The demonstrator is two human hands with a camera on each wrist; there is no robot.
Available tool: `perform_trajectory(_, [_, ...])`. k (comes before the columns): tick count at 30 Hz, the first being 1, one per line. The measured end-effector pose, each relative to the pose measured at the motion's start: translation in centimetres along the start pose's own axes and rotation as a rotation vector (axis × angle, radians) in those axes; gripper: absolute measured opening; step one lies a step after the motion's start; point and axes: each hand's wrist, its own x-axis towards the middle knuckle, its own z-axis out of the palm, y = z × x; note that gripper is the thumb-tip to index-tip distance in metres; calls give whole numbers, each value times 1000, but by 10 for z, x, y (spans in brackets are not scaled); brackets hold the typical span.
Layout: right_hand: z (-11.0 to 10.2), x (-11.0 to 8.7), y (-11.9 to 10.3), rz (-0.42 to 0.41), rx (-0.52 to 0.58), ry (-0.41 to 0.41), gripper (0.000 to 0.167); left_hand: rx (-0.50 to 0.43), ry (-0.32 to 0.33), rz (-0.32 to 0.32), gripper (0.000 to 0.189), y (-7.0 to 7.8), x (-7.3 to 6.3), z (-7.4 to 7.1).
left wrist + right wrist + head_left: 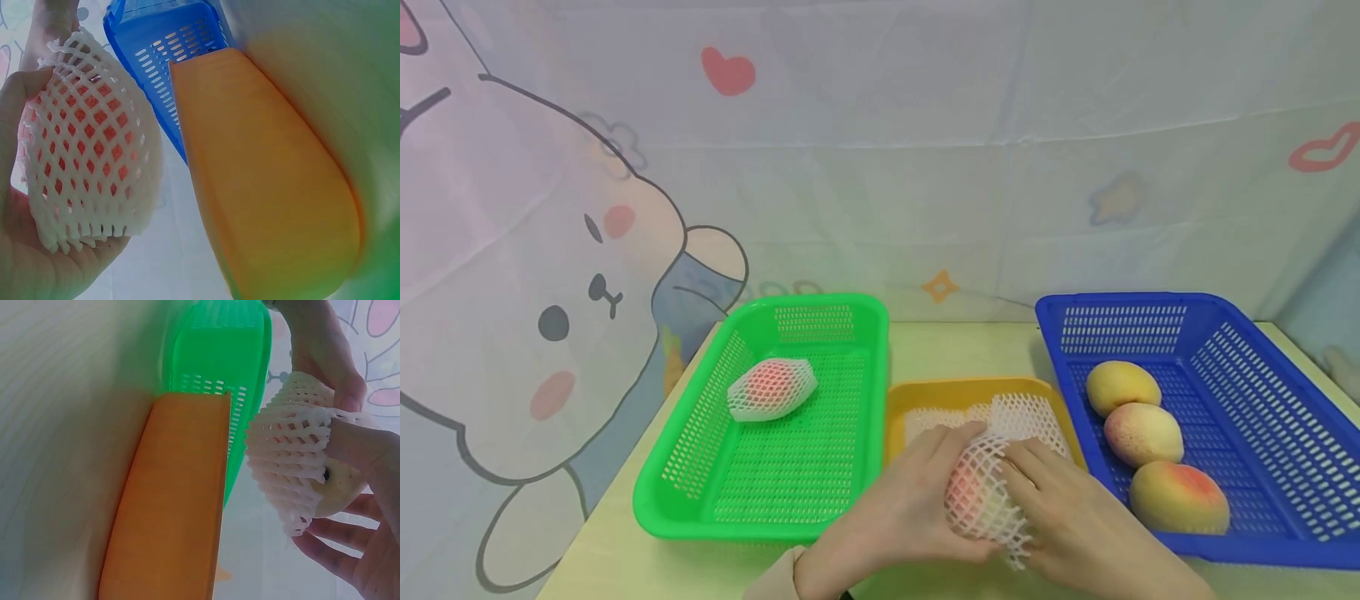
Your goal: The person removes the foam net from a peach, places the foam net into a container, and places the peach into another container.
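A reddish peach [342, 487] sits partly inside a white foam net sleeve [985, 496], held between both hands in front of the yellow tray. My left hand [902, 496] curls round its left side, with the palm under it in the left wrist view. On the other side, my right hand [1078, 512] grips the sleeve and peach, its thumb at the net's edge and its fingers [334, 550] by the lower rim. One end of the peach shows bare in the right wrist view, while the net covers the side seen in the left wrist view.
Behind the hands, a yellow tray [970, 386] holds more white foam nets [1026, 417]. A green basket [760, 529] at left contains one netted peach [771, 389]. The blue basket [1262, 546] at right has three bare peaches [1142, 433] along its left side.
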Motion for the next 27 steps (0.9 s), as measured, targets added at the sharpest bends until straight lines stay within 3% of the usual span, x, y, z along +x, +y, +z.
perform_trajectory(13, [-1,-2,1,-25,-42,-7,69,8,-54,14,107,-2,0,-4])
perform_trajectory(27, [-1,-1,1,-14,-43,3,68,12,-78,86,101,-8,0,-10])
